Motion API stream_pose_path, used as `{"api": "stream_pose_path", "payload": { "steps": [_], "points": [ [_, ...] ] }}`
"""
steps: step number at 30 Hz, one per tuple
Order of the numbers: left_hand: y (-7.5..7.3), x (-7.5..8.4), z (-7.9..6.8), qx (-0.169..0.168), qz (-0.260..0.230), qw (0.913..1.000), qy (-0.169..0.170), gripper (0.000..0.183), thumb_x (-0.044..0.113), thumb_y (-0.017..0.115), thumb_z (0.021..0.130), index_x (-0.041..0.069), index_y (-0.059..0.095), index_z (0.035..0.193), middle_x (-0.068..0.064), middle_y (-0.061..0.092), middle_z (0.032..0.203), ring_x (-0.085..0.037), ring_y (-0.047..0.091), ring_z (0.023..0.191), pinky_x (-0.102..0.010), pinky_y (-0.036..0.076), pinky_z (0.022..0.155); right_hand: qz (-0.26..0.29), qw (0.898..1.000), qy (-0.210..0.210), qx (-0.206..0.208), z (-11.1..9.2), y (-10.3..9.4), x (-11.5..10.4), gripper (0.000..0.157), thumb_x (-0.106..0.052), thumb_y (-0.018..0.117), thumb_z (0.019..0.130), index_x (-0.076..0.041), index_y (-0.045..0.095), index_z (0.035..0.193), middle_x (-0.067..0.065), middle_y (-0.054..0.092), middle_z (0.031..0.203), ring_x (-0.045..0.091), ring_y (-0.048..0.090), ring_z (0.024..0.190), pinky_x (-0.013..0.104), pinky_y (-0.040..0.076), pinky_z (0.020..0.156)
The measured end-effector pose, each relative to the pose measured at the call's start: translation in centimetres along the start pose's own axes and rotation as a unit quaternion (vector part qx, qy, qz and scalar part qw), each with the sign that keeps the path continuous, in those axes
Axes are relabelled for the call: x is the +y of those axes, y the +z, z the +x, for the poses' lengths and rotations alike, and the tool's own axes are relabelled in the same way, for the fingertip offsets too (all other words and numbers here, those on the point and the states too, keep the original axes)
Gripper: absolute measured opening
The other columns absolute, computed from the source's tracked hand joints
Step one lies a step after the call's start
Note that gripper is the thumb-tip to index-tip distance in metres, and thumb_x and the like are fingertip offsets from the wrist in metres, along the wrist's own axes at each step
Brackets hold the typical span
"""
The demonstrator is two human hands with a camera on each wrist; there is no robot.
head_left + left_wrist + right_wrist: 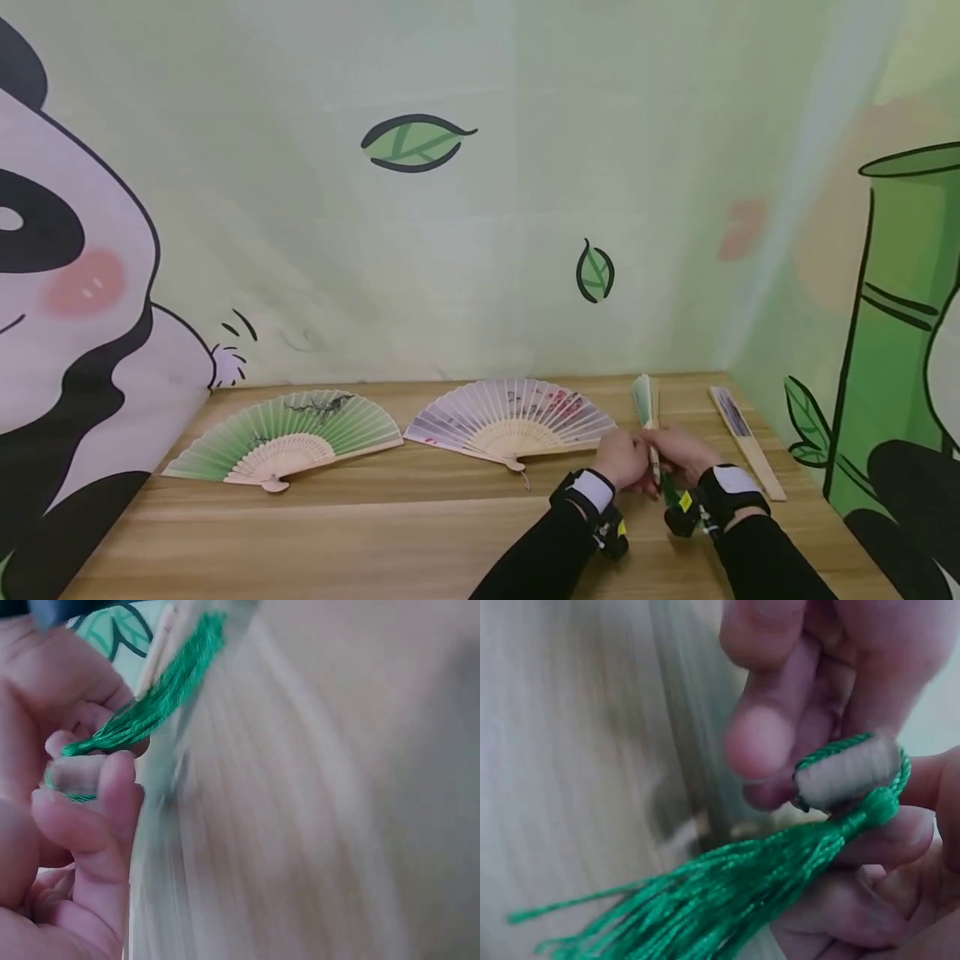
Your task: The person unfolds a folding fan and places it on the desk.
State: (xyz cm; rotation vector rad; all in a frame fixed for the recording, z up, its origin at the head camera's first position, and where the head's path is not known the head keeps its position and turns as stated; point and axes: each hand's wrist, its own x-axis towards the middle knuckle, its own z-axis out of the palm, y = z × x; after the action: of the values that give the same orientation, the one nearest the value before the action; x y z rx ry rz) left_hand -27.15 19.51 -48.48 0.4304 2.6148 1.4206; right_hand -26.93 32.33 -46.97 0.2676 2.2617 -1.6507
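A folded hand fan with pale green cloth and light wooden ribs points away from me, its far tip towards the wall. My left hand grips it from the left near its handle end. From the other side, my right hand holds it too, the fingers of both hands close together. Off that handle end hangs a green tassel, looped by a green cord round the stacked rib ends. Part of the ribs is hidden behind the fingers.
An open green fan lies at the left of the wooden table. Beside it lies an open pale purple fan with flowers, close to my left hand. A closed fan lies at the right. A printed cloth wall stands behind.
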Motion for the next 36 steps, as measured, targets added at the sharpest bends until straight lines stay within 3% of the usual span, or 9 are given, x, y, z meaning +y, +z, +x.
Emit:
{"api": "stream_pose_path", "payload": {
  "steps": [3,5,10,13,18,26,31,36],
  "points": [
    [-0.2,0.4,-0.4,-0.005,-0.079,0.9967,-0.019,0.039,0.015,0.051,0.100,0.007,0.055,0.061,0.002,0.046,0.044,-0.009,0.041,0.034,-0.020,0.033,0.035,0.033,0.999,-0.019,-0.018,-0.9,-0.2,-0.3,0.043,-0.020,0.042,0.102,-0.005,0.063,0.067,0.003,0.058,0.053,0.012,0.053,0.045,0.021,0.037,0.041],
    [-0.5,0.7,-0.8,-0.009,-0.138,0.9898,-0.034,0.038,0.017,0.051,0.101,0.006,0.059,0.066,0.002,0.046,0.045,-0.010,0.041,0.035,-0.020,0.032,0.035,0.055,0.998,-0.036,-0.020,-1.7,-0.2,-0.6,0.040,-0.022,0.040,0.104,-0.003,0.062,0.077,0.003,0.060,0.055,0.011,0.055,0.046,0.020,0.039,0.042],
    [-2.2,0.9,-2.0,-0.025,-0.266,0.9628,-0.044,0.030,0.020,0.050,0.102,0.006,0.066,0.081,0.000,0.050,0.051,-0.010,0.044,0.040,-0.020,0.034,0.036,0.101,0.993,-0.066,0.005,-3.6,1.2,-2.1,0.033,-0.027,0.039,0.106,0.004,0.051,0.111,-0.001,0.058,0.059,0.006,0.049,0.044,0.019,0.037,0.041],
    [-3.6,0.8,-3.1,-0.040,-0.313,0.9482,-0.038,0.025,0.020,0.049,0.103,0.007,0.068,0.092,-0.001,0.054,0.061,-0.009,0.048,0.046,-0.020,0.039,0.040,0.097,0.992,-0.079,0.023,-4.9,2.5,-3.1,0.037,-0.030,0.039,0.107,0.004,0.046,0.119,-0.004,0.053,0.059,0.003,0.044,0.044,0.018,0.035,0.041],
    [-6.6,0.4,-4.7,-0.054,-0.331,0.9415,-0.032,0.022,0.025,0.050,0.103,0.010,0.067,0.104,-0.001,0.058,0.073,-0.010,0.053,0.055,-0.023,0.045,0.047,0.097,0.990,-0.104,0.013,-6.8,4.6,-4.8,0.042,-0.035,0.038,0.107,0.003,0.043,0.122,-0.005,0.050,0.061,0.003,0.040,0.044,0.018,0.032,0.040],
    [-12.3,-0.5,-6.1,-0.050,-0.332,0.9418,0.014,0.027,0.029,0.050,0.104,0.007,0.065,0.103,0.000,0.056,0.075,-0.011,0.049,0.056,-0.021,0.032,0.042,0.095,0.982,-0.159,-0.036,-8.1,8.2,-8.0,0.052,-0.039,0.045,0.104,0.003,0.042,0.135,0.003,0.059,0.069,0.005,0.043,0.046,0.018,0.033,0.041],
    [-14.6,-1.2,-6.9,-0.025,-0.348,0.9371,0.019,0.024,0.027,0.051,0.103,0.008,0.066,0.107,-0.002,0.055,0.074,-0.011,0.046,0.053,-0.021,0.031,0.041,0.107,0.977,-0.174,-0.058,-7.9,10.2,-9.1,0.050,-0.038,0.046,0.104,0.004,0.047,0.131,0.001,0.054,0.066,0.006,0.044,0.046,0.018,0.034,0.041],
    [-16.2,-2.3,-8.3,0.012,-0.335,0.9419,0.027,0.023,0.027,0.055,0.101,0.007,0.066,0.106,-0.002,0.054,0.071,-0.013,0.045,0.052,-0.022,0.031,0.040,0.100,0.978,-0.172,-0.062,-8.0,12.1,-9.4,0.048,-0.039,0.041,0.106,0.005,0.054,0.122,0.001,0.052,0.063,0.008,0.045,0.046,0.019,0.036,0.042]
  ]
}}
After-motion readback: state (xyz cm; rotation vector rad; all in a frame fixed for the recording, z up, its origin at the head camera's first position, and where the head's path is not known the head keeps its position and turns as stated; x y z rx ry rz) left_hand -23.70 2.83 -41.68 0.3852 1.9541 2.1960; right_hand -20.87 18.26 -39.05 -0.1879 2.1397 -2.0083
